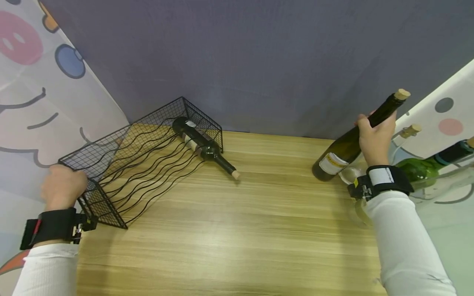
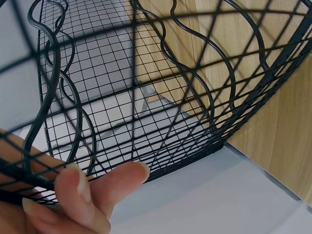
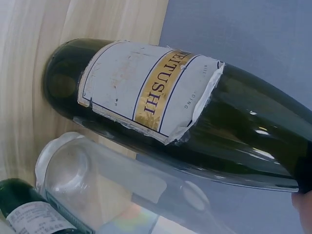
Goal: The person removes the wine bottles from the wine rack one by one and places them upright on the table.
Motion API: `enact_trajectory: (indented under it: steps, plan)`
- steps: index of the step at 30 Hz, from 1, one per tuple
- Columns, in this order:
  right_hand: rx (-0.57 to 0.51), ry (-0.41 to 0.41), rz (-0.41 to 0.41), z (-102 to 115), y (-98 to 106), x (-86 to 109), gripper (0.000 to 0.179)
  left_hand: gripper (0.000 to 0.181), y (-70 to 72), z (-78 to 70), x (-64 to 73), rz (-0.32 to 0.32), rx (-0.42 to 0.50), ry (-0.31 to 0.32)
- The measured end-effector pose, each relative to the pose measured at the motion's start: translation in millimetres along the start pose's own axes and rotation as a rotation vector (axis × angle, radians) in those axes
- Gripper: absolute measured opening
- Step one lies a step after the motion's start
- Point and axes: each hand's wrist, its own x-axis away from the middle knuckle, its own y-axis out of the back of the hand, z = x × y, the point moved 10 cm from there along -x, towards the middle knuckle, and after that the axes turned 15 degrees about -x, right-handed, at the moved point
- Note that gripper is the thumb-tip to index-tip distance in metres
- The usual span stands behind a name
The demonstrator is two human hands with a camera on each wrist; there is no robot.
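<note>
My left hand [image 1: 63,185] grips the rim at the near left end of a black wire wine rack [image 1: 111,203]. In the left wrist view its fingers [image 2: 117,187] curl round the mesh edge. One dark wine bottle [image 1: 190,137] lies across the rack's wavy wires, its corked neck sticking out over the front. On the right, my right hand [image 1: 375,137] holds a dark green corked wine bottle [image 1: 346,146] by its upper part. That bottle's white and gold label [image 3: 156,92] shows in the right wrist view. Whether its base touches the table cannot be told.
Close by the held bottle stand a clear glass bottle [image 3: 122,175] and a green bottle [image 1: 416,170], partly behind my right forearm. The wooden table [image 1: 237,230] meets a grey wall panel [image 1: 259,70] at the back. Printed white panels [image 1: 29,102] flank both sides.
</note>
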Motion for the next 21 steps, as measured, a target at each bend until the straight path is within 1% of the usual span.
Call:
enact_trajectory:
  steps: [5, 12, 21]
  plan:
    - [-0.008, -0.016, 0.002, 8, 2, 3.7, 0.023, 0.049, -0.2, -0.2, 0.5, 0.004, 0.008, 0.007]
    - [-0.014, -0.009, 0.019, 23, 3, 10.3, 0.024, 0.051, 1.0, -0.4, 2.1, -0.003, 0.004, 0.005]
    - [-0.008, -0.026, 0.029, 22, 4, 11.2, 0.024, 0.059, -0.3, -0.4, 2.0, 0.015, -0.008, 0.017]
